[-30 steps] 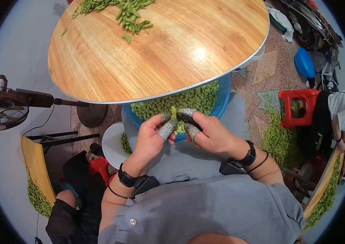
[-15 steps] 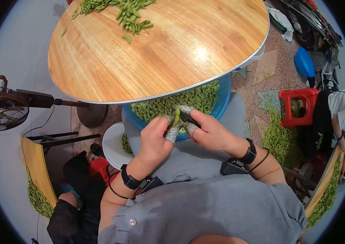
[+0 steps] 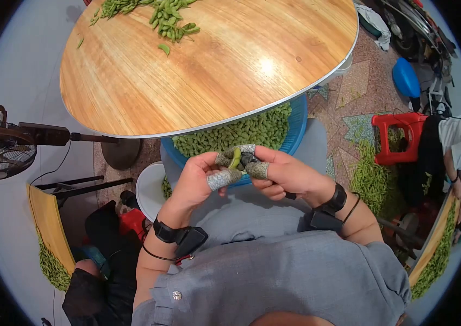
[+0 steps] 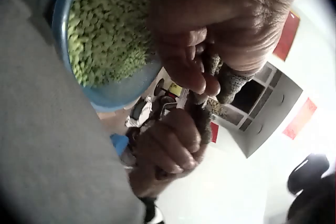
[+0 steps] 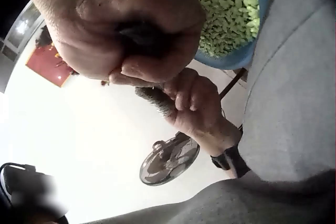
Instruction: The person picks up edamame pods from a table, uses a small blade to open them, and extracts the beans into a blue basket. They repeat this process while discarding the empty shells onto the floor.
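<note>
Both hands meet in front of the lap, over the near rim of a blue basin (image 3: 299,127) heaped with green soybeans (image 3: 230,133). My left hand (image 3: 191,176) pinches a green soybean pod (image 3: 235,158) between thumb and forefinger, the pod standing upright. Its thumb and forefinger wear grey speckled wraps. My right hand (image 3: 290,176), with similar wraps, grips a small dark tool (image 3: 248,158) whose end is close beside the pod; I cannot tell its kind. In the right wrist view, the curled right hand (image 5: 121,24) hides most of the tool.
A round wooden table (image 3: 208,76) overhangs the basin, with a pile of pods (image 3: 170,22) at its far side. A white bucket (image 3: 151,190) stands left of the lap, a fan (image 3: 5,144) farther left. At right are a red stool (image 3: 399,138) and pods heaped on the floor (image 3: 369,179).
The pod has tilted and shifted slightly between the fingers. My left hand has turned, showing its thumb wrap lower down. My right hand has rolled, with its lower fingers now visible.
</note>
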A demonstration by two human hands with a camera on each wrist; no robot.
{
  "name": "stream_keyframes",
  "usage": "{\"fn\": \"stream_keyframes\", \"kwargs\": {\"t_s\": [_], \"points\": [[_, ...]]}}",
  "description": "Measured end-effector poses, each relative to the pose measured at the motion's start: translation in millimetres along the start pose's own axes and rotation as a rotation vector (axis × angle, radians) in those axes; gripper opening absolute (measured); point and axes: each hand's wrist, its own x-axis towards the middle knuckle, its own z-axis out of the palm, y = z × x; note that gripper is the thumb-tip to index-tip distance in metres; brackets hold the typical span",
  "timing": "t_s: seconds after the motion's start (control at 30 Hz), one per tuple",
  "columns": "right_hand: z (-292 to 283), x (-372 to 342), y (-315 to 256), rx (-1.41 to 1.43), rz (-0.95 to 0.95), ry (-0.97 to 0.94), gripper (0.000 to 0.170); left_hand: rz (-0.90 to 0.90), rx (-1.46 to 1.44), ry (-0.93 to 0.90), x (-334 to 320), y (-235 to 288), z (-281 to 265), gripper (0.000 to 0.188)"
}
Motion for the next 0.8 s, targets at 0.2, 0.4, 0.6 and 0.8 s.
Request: {"fn": "stream_keyframes", "kwargs": {"t_s": [0.2, 0.4, 0.6, 0.8], "points": [[-8, 8, 6, -0.258, -0.152, 0.047, 0.032, -0.046, -0.209, -0.043, -1, -2, 3, 0.017], [-31, 29, 29, -0.723, -0.692, 0.346, 0.022, 0.003, 0.070, 0.111, -2, 2, 14, 0.010], [-19, 25, 4, -0.667, -0.410, 0.401, 0.012, -0.098, -0.174, -0.010, 3, -8, 11, 0.012], [-25, 30, 3, -0.515, -0.388, 0.296, 0.008, -0.141, -0.385, 0.046, 3, -7, 20, 0.015]]}}
